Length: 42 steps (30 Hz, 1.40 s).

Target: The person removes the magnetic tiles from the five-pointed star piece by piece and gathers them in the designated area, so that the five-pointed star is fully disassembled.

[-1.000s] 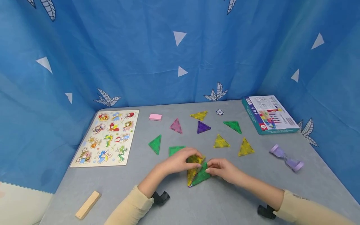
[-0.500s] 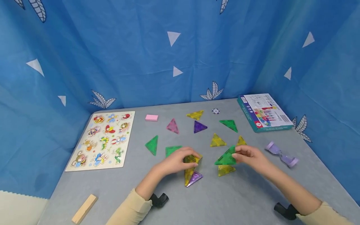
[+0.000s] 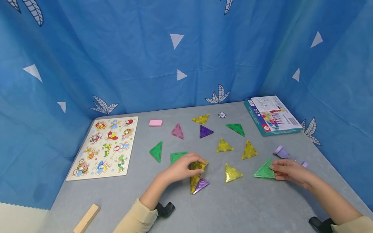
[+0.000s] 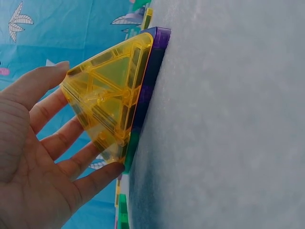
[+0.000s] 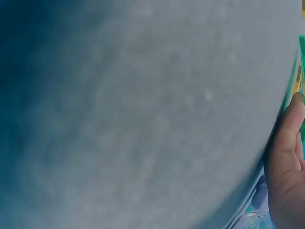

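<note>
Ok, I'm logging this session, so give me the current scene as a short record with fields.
left hand: left hand holds at least one raised yellow tile, a purple tile at its base
right hand: right hand pinches a green triangle
between hands: flat yellow triangle
partly hidden by right hand: lilac hourglass
far right: teal-edged box
left side: picture board, wooden block

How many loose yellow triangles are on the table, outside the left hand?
4: the farthest triangle, the middle triangle, the right triangle just beside it, and the nearest triangle between the left hand and the right hand. The left hand may hide more.
</note>
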Each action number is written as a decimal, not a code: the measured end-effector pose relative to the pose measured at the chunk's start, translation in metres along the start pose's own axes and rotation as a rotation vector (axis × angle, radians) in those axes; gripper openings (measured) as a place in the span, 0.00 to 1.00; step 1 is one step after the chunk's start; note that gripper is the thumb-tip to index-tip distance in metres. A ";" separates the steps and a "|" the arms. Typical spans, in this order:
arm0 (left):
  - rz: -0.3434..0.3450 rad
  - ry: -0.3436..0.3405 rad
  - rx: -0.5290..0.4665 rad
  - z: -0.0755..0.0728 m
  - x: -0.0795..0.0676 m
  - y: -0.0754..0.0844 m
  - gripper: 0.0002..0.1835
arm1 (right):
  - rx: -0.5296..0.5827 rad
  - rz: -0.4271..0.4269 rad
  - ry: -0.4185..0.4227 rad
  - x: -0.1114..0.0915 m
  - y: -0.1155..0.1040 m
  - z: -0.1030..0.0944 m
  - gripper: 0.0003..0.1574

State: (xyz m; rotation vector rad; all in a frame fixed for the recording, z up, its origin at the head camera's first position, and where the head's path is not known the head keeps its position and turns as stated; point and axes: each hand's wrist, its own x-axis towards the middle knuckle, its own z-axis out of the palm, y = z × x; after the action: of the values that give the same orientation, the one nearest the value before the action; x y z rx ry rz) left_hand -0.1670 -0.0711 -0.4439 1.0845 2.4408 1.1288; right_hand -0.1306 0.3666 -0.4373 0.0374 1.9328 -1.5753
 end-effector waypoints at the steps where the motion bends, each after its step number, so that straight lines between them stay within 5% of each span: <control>1: -0.002 0.002 -0.001 0.000 0.000 0.000 0.18 | -0.010 0.009 0.007 0.000 0.000 0.000 0.16; 7: -0.010 0.007 -0.003 0.001 -0.001 0.001 0.17 | -0.186 0.041 0.077 -0.001 -0.003 0.000 0.29; 11: -0.006 0.007 -0.005 0.001 -0.001 0.000 0.18 | -0.321 0.066 0.156 -0.002 -0.010 0.003 0.26; 16: 0.004 0.007 -0.010 0.001 -0.001 -0.001 0.19 | -0.527 -0.045 0.254 0.001 -0.030 0.015 0.22; 24: -0.015 0.008 0.023 0.005 -0.003 0.000 0.21 | -0.653 -0.368 0.182 0.035 -0.066 0.082 0.20; 28: -0.023 0.024 0.047 0.006 -0.002 0.000 0.23 | -0.686 -0.421 0.091 0.061 -0.084 0.125 0.22; 33: -0.042 0.063 0.040 0.012 -0.003 0.002 0.23 | -0.875 -0.440 0.061 0.088 -0.090 0.165 0.24; 42: -0.127 0.184 0.099 0.023 -0.012 0.016 0.25 | -0.962 -0.533 0.103 0.104 -0.087 0.188 0.17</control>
State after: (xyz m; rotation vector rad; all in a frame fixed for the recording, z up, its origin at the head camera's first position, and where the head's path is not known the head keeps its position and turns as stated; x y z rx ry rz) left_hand -0.1393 -0.0598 -0.4490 0.8715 2.6905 1.1235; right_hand -0.1632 0.1372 -0.4268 -0.8623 2.7307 -0.7545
